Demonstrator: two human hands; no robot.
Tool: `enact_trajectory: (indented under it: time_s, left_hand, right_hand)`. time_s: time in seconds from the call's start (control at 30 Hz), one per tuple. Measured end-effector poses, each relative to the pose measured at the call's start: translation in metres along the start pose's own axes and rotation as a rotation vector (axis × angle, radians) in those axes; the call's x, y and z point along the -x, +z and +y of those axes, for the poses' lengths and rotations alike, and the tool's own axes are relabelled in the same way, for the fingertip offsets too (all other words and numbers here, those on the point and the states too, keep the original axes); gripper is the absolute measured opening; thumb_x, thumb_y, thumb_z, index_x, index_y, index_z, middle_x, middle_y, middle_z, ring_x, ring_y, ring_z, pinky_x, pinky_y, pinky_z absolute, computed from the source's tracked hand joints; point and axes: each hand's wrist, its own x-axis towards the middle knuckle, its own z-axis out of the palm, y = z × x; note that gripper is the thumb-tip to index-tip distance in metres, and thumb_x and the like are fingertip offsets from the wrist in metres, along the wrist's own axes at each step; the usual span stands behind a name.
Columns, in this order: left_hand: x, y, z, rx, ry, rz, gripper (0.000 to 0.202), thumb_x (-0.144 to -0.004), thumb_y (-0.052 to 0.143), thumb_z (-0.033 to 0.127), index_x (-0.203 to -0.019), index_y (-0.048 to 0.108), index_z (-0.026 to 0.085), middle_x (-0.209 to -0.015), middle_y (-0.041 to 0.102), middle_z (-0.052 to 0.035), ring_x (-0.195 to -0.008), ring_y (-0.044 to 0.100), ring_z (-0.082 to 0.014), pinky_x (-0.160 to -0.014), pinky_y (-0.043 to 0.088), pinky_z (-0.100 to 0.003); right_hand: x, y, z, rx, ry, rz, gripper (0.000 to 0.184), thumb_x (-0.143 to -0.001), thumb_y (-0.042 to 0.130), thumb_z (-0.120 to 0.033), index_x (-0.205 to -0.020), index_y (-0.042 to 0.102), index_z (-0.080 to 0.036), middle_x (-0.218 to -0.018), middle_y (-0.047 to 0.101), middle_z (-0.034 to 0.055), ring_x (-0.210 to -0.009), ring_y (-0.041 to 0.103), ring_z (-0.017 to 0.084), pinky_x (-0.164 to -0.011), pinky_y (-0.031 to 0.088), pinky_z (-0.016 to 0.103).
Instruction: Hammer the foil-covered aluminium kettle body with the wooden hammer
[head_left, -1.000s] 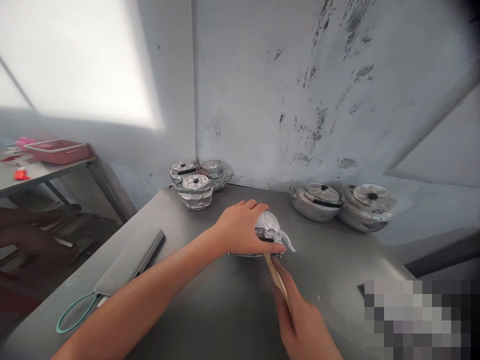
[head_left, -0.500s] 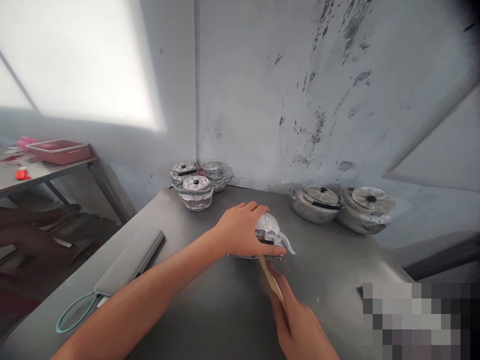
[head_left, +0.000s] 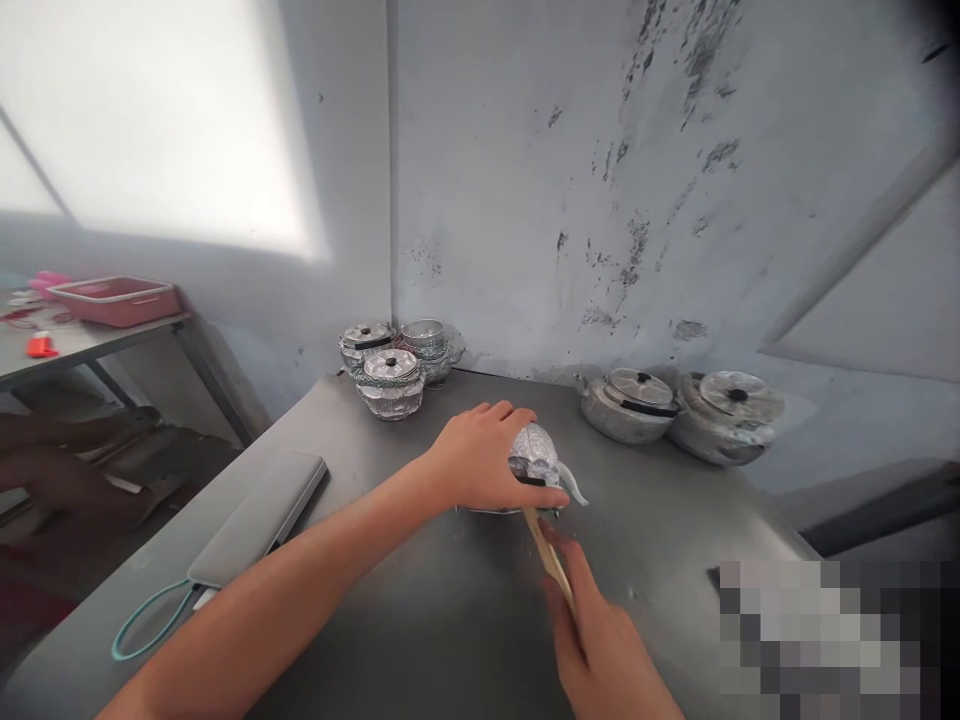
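Observation:
My left hand (head_left: 484,455) is wrapped over a small embossed silver teapot (head_left: 538,455) that stands on the grey metal table (head_left: 420,620). Its thin spout (head_left: 574,485) points right. My right hand (head_left: 600,640) grips a thin wooden stick (head_left: 547,555), index finger laid along it. The stick's tip meets the teapot's lower front, just under my left thumb.
Three small silver lidded pots (head_left: 394,380) cluster at the table's far left corner. Two larger silver kettles (head_left: 679,405) stand by the wall on the right. A flat grey case with a teal loop (head_left: 255,525) lies near the left edge. A pink tray (head_left: 112,300) sits on another table.
My right hand and the stick have shifted slightly along the teapot's base. My left hand keeps the same hold.

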Motion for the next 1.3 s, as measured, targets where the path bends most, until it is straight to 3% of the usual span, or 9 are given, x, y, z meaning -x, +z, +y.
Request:
enact_trajectory:
  time_s: [0.23,0.33,0.4,0.47,0.57,0.63,0.93,1.23,1.3]
  left_hand:
    - [0.000,-0.004,0.000,-0.040,-0.008,-0.007,0.091,-0.072,0.051,0.090,-0.140,0.050,0.029,-0.119,0.063,-0.0077,-0.109,0.061,-0.0321,-0.087,0.051,-0.044]
    - [0.001,-0.008,0.001,-0.100,-0.023,-0.021,0.091,-0.070,0.052,0.091,-0.139,0.051,0.032,-0.111,0.062,-0.0072,-0.098,0.065,-0.0315,-0.078,0.051,-0.043]
    - [0.002,-0.010,0.003,-0.139,-0.053,-0.024,0.093,-0.067,0.052,0.092,-0.134,0.054,0.029,-0.107,0.062,-0.0080,-0.090,0.066,-0.0311,-0.074,0.051,-0.042]
    - [0.002,-0.009,0.004,-0.149,-0.066,-0.014,0.092,-0.067,0.052,0.092,-0.131,0.054,0.026,-0.107,0.062,-0.0091,-0.089,0.066,-0.0310,-0.072,0.051,-0.041]
    - [0.002,-0.004,0.007,-0.111,-0.021,0.013,0.087,-0.069,0.054,0.088,-0.127,0.054,0.023,-0.117,0.063,-0.0107,-0.099,0.066,-0.0319,-0.075,0.052,-0.041]
    - [0.001,-0.001,0.008,-0.084,-0.005,0.018,0.085,-0.070,0.055,0.087,-0.127,0.055,0.023,-0.121,0.064,-0.0095,-0.101,0.066,-0.0313,-0.078,0.052,-0.042]
    - [0.002,0.002,0.008,-0.054,-0.006,0.035,0.089,-0.069,0.057,0.087,-0.134,0.057,0.028,-0.130,0.066,-0.0046,-0.104,0.068,-0.0293,-0.087,0.051,-0.042]
    - [0.002,0.003,0.006,-0.073,-0.004,0.051,0.087,-0.069,0.058,0.087,-0.134,0.059,0.029,-0.130,0.066,-0.0044,-0.107,0.067,-0.0301,-0.092,0.050,-0.043]
    - [0.002,0.003,0.007,-0.076,-0.002,0.054,0.085,-0.070,0.058,0.086,-0.133,0.059,0.029,-0.128,0.067,-0.0039,-0.105,0.068,-0.0295,-0.091,0.051,-0.043]
  right_hand:
    - [-0.005,0.000,0.001,-0.038,0.006,-0.006,0.043,-0.097,0.042,-0.040,-0.138,0.047,-0.028,-0.079,0.073,0.0034,-0.066,0.072,0.023,-0.068,0.053,0.027]
    - [-0.007,0.000,0.005,-0.043,0.010,0.000,0.033,-0.099,0.039,-0.042,-0.123,0.055,-0.025,-0.079,0.070,0.0039,-0.073,0.071,0.023,-0.071,0.052,0.027]
    - [-0.009,0.000,0.008,-0.071,0.025,-0.029,0.031,-0.100,0.038,-0.046,-0.102,0.059,-0.023,-0.075,0.065,0.0024,-0.069,0.066,0.019,-0.066,0.050,0.025]
    - [-0.012,0.000,0.009,-0.157,0.105,-0.103,0.038,-0.100,0.036,-0.053,-0.090,0.056,-0.022,-0.069,0.055,-0.0017,-0.055,0.054,0.013,-0.051,0.044,0.022]
    - [-0.015,-0.001,0.009,-0.353,0.298,-0.227,0.045,-0.098,0.030,-0.062,-0.099,0.052,-0.023,-0.064,0.041,-0.0078,-0.040,0.030,0.008,-0.032,0.026,0.018]
    - [-0.017,-0.001,0.009,-0.442,0.376,-0.276,0.046,-0.097,0.029,-0.065,-0.104,0.049,-0.023,-0.062,0.039,-0.0095,-0.037,0.024,0.007,-0.029,0.023,0.017]
    - [-0.017,0.000,0.010,-0.509,0.371,-0.217,0.044,-0.093,0.037,-0.066,-0.092,0.047,-0.024,-0.053,0.031,-0.0124,-0.034,0.024,0.006,-0.027,0.027,0.017]
    - [-0.016,0.002,0.012,-0.457,0.346,-0.241,0.041,-0.096,0.031,-0.064,-0.086,0.043,-0.026,-0.054,0.031,-0.0118,-0.034,0.021,0.007,-0.026,0.026,0.018]
    - [-0.015,0.001,0.010,-0.409,0.304,-0.194,0.043,-0.097,0.031,-0.063,-0.083,0.044,-0.025,-0.056,0.032,-0.0102,-0.036,0.025,0.007,-0.027,0.025,0.019]
